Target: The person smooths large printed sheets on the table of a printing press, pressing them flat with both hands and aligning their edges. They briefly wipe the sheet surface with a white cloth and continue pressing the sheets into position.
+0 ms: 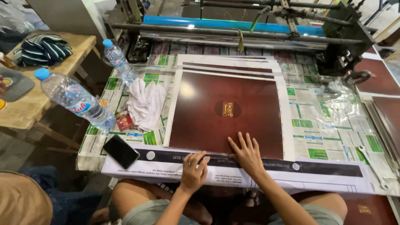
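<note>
On brown sheet (227, 110), right hand (246, 153) flat, left hand (193, 171) at near edge

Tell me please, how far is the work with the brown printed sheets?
Done, it seems: several sheets already lie stacked and staggered under the top brown sheet. In hand: the right hand lies flat on that sheet's near edge, and the left hand rests curled on the white strip below it. Left: more brown sheets lie at the right; their count cannot be told.
</note>
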